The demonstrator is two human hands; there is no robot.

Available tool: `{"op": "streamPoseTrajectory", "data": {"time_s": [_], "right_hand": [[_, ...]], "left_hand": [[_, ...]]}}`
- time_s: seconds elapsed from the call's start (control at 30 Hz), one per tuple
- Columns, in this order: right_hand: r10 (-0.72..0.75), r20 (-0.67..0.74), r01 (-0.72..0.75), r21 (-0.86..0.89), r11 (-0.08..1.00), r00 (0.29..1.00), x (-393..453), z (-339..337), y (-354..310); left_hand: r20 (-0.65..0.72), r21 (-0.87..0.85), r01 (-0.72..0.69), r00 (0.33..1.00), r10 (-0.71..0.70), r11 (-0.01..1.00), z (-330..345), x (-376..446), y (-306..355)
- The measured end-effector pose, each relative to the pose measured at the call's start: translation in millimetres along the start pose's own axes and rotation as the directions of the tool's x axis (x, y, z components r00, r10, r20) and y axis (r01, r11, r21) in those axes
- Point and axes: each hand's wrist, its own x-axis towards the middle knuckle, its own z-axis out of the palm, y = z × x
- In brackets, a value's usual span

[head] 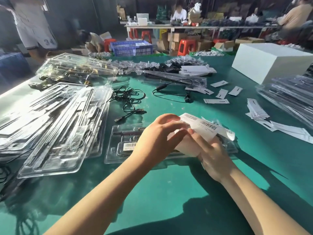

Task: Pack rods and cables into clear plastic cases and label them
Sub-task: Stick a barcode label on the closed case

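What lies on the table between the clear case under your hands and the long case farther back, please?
In the head view, loose black USB cables lie on the green table between the near clear case and the far long case.

On the desk (pixel 169 192), a plastic case (pixel 118 143) lies nearest the person, with both hands over its right part: the left hand (pixel 157 141) beside the right hand (pixel 213 156), a label sheet (pixel 201 128) between them. Left of the case lies a stack of cases (pixel 55 126) (another pile (pixel 76 68) behind it). Loose cables (pixel 128 99) lie behind the case. Paper cards (pixel 220 94) lie scattered to the right, further cases (pixel 291 97) beyond them, and a box (pixel 269 61) behind those.
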Motion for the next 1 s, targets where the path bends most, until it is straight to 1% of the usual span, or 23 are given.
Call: {"op": "streamPoseTrajectory", "data": {"time_s": [0.07,0.1,0.13,0.2,0.27,0.33,0.43,0.57,0.67,0.7,0.73,0.8,0.83,0.87,0.9,0.93,0.97,1.0], "right_hand": [[0.001,0.095,0.008,-0.093,0.996,0.996,-4.5,-3.8,-7.5],[-0.032,0.101,0.048,-0.156,0.987,0.994,-5.3,-5.5,-7.5],[-0.041,0.076,0.055,-0.193,0.980,0.996,-5.5,-7.9,-6.3],[0.018,0.017,-0.014,-0.192,0.981,1.000,-6.4,-7.5,-6.4],[0.058,-0.061,-0.070,-0.215,0.974,0.996,-5.5,-2.9,-4.9],[0.044,-0.086,-0.064,-0.256,0.965,0.995,-4.9,0.8,-1.4],[-0.023,-0.098,-0.008,-0.303,0.953,0.995,-3.2,2.4,4.9],[-0.049,-0.095,0.015,-0.329,0.944,0.994,-0.3,4.3,7.3],[-0.122,-0.059,0.095,-0.338,0.936,0.991,0.3,5.7,3.9],[-0.129,-0.046,0.108,-0.315,0.943,0.991,0.3,5.7,4.2],[-0.126,-0.046,0.108,-0.287,0.952,0.991,0.8,6.4,3.4],[-0.117,-0.060,0.104,-0.184,0.977,0.991,1.5,7.1,2.3],[-0.109,-0.068,0.099,-0.131,0.986,0.992,1.9,5.4,3.4],[-0.105,-0.074,0.098,-0.097,0.990,0.992,1.6,4.9,1.3],[-0.109,-0.076,0.103,-0.071,0.992,0.991,1.2,3.4,0.8],[-0.101,-0.076,0.099,-0.026,0.995,0.992,1.0,1.5,0.9],[-0.067,-0.092,0.071,0.046,0.996,0.993,1.7,0.3,1.9],[-0.005,-0.109,0.020,0.132,0.991,0.994,2.0,0.5,0.2]], "left_hand": [[0.002,-0.015,-0.058,0.998,0.058,0.998,-2.8,1.3,1.5],[-0.005,-0.008,-0.081,0.997,0.081,0.997,-4.3,2.9,2.7],[-0.011,0.001,-0.100,0.995,0.100,0.995,-5.9,4.9,3.6],[-0.022,0.040,-0.155,0.987,0.156,0.987,-7.0,7.2,3.7],[-0.003,0.119,-0.193,0.981,0.195,0.974,-7.1,7.9,1.3],[0.038,0.178,-0.208,0.978,0.204,0.962,-9.7,9.0,-1.7],[0.081,0.178,-0.218,0.975,0.207,0.959,-12.7,10.1,-4.1],[0.090,0.225,-0.201,0.979,0.185,0.953,-12.1,9.9,-8.6],[0.090,0.253,-0.189,0.981,0.172,0.949,-12.3,9.3,-9.1],[0.070,0.229,-0.157,0.987,0.144,0.961,-12.4,9.3,-8.8],[0.054,0.167,-0.105,0.994,0.097,0.980,-12.8,10.1,-8.5],[0.050,-0.034,0.031,0.998,-0.029,0.999,-14.4,13.4,-10.5],[0.081,-0.144,0.122,0.990,-0.111,0.982,-16.9,15.2,-12.9],[0.152,-0.265,0.230,0.969,-0.195,0.936,-21.0,16.5,-15.4],[0.256,-0.425,0.337,0.935,-0.245,0.840,-26.2,17.6,-17.1],[0.345,-0.566,0.408,0.906,-0.244,0.716,-30.7,17.8,-20.1],[0.391,-0.665,0.434,0.896,-0.211,0.608,-34.6,17.5,-24.1],[0.398,-0.713,0.425,0.900,-0.177,0.558,-37.5,17.1,-27.8]]}}
